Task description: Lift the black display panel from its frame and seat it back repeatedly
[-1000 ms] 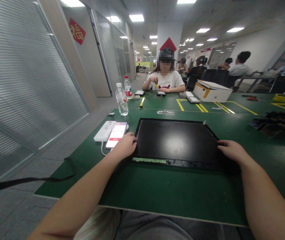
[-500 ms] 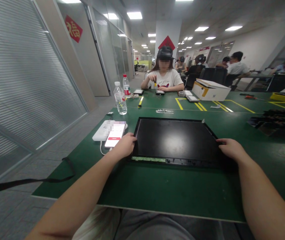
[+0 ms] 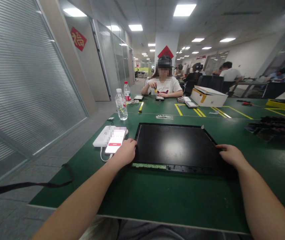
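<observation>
A flat black display panel (image 3: 174, 146) lies in front of me on the green table (image 3: 167, 200), with a green circuit strip (image 3: 149, 166) along the left part of its near edge. My left hand (image 3: 126, 151) grips the panel's left edge, fingers curled on the rim. At the right edge, my right hand (image 3: 229, 155) pinches the frame between thumb and fingers. Close to my left hand, a lit phone (image 3: 116, 141) rests partly on a white device (image 3: 101, 137), with a white cable attached.
Two bottles, one clear (image 3: 121, 106) and one red-capped (image 3: 127, 93), stand at the back left. Across the table sits a person (image 3: 166, 85) handling small items. A white box (image 3: 208, 96) is behind the panel; dark stacked parts (image 3: 274, 128) lie right. A black strap (image 3: 27, 185) hangs left.
The camera view has tilted up a little, so the scene sits lower in the picture. Both hands keep their places on the panel's edges.
</observation>
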The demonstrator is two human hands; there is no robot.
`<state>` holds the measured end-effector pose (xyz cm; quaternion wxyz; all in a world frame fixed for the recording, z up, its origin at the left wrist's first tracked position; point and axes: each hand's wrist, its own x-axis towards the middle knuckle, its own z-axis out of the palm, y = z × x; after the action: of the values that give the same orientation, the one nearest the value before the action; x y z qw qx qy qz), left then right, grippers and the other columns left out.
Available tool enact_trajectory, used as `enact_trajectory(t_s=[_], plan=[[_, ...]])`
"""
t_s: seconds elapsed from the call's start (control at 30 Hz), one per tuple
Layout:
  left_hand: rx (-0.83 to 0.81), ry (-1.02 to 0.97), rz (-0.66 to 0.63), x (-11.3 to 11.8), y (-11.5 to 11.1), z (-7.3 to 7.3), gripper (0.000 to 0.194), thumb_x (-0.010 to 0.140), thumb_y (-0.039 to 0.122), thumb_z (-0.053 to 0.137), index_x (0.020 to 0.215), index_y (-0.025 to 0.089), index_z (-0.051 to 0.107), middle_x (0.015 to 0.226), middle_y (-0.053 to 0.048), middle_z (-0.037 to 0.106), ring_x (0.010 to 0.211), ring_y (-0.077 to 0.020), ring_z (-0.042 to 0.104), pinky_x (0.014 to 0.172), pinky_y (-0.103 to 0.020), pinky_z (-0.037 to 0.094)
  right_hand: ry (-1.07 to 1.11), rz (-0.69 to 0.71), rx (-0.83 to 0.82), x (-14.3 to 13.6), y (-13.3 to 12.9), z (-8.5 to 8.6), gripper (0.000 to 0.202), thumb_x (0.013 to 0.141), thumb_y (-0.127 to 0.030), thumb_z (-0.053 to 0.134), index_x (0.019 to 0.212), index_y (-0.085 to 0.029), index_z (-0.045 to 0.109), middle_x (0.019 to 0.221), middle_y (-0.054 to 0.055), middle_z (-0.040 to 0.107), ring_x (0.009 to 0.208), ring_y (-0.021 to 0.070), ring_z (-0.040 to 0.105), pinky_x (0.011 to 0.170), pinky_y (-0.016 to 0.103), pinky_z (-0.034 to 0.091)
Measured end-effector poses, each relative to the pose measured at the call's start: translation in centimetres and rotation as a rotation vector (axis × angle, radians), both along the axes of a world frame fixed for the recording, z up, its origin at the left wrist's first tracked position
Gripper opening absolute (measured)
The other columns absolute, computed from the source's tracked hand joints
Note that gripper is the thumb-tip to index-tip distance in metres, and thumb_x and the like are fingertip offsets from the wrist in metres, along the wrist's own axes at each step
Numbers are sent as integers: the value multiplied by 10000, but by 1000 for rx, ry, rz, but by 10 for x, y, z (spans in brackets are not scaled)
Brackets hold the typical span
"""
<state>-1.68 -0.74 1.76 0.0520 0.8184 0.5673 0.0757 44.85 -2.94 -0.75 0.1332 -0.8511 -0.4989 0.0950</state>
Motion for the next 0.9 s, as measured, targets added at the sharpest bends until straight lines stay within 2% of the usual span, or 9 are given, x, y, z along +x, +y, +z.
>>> enact_trajectory(t_s=[0.13, 0.2, 0.37, 0.5, 0.63, 0.7, 0.83, 0.9], plan=[[-16, -4, 7, 0, -2, -1, 545, 881, 46, 396, 1413, 68, 510, 1311, -208, 626, 1155, -324, 595, 977, -429, 469, 39, 5, 26, -2, -1, 2, 494, 720, -105, 533, 1168, -153, 736, 950, 115, 740, 870, 255, 686, 750, 321, 518], [-20, -59, 3, -2, -2, -3, 580, 875, 46, 403, 1448, 94, 482, 1328, -195, 625, 1179, -319, 587, 972, -410, 474, 44, 7, 38, -4, -2, 3, 486, 721, -124, 536, 1163, -158, 737, 957, 114, 740, 872, 261, 690, 742, 325, 521], [-13, -182, 29, -5, 2, -8, 552, 859, 47, 419, 1375, 157, 581, 1262, -163, 667, 1165, -293, 611, 952, -381, 492, 17, 17, 62, -5, -3, 4, 462, 717, -144, 547, 1135, -188, 741, 934, 101, 739, 838, 255, 693, 712, 323, 526], [-31, -340, 47, -4, 3, -6, 528, 848, 27, 411, 1289, 195, 647, 1207, -113, 704, 1104, -267, 651, 953, -369, 490, -4, 35, 84, -1, 0, 0, 434, 721, -159, 558, 1110, -194, 746, 962, 98, 739, 873, 264, 692, 745, 334, 530], [-92, -576, 144, -3, 3, -1, 498, 845, 47, 421, 1239, 216, 674, 1075, -73, 742, 926, -245, 704, 869, -369, 529, -10, 29, 53, 0, 2, -2, 440, 761, -208, 553, 1162, -165, 729, 1059, 128, 730, 951, 298, 683, 790, 365, 525], [-145, -755, 208, -1, 4, 0, 476, 819, 51, 458, 1204, 218, 683, 1045, -63, 749, 836, -228, 714, 799, -358, 554, -16, 29, 42, 0, 2, -2, 456, 780, -233, 549, 1196, -149, 716, 1119, 144, 715, 997, 312, 673, 813, 368, 517], [-282, -1189, 326, 4, 6, 1, 407, 763, 28, 537, 1104, 196, 685, 1215, -69, 709, 827, -186, 723, 746, -304, 579, -32, 25, 25, -1, 2, -2, 449, 803, -267, 544, 1202, -150, 714, 1138, 152, 711, 1011, 321, 666, 811, 360, 508], [-359, -1327, 382, 8, 6, 1, 363, 772, 37, 574, 1089, 185, 671, 1225, -73, 704, 807, -168, 722, 717, -277, 584, -38, 29, 11, -1, 2, -1, 448, 814, -281, 538, 1206, -151, 711, 1141, 151, 710, 1029, 325, 659, 821, 360, 502]])
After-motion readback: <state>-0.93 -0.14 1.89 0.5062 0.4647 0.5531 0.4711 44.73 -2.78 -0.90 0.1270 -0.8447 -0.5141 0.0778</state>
